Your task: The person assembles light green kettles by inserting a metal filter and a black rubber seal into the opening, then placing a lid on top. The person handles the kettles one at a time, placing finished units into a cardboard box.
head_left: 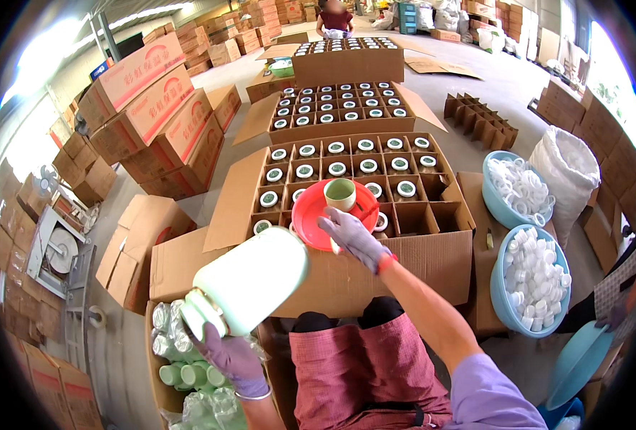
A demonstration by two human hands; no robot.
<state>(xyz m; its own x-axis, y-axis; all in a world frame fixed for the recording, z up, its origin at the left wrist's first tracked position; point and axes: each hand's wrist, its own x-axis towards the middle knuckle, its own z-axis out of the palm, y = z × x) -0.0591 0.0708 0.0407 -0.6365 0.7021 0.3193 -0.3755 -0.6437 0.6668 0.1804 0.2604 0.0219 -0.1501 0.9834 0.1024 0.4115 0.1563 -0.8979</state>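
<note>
My left hand [238,362], in a thin purple glove, is closed at the neck of a large pale green flask [253,276]. The flask lies tilted, its narrow end down toward the hand. My right hand [357,238], gloved too, reaches over a red plastic basin [305,228] with its fingers curled. A small pale piece shows beneath the fingers; what it is I cannot make out. A light green cup [340,193] stands in the basin, just beyond my fingertips. The basin rests on a divided carton [375,269] of lidded jars [368,166].
More cartons of jars [347,115] stand beyond. At right are blue tubs of white rings [520,190] and white caps [536,279], a white sack [565,172] and a cardboard divider [479,120]. Green cups [193,374] fill a box at lower left. Another person [334,21] is far ahead.
</note>
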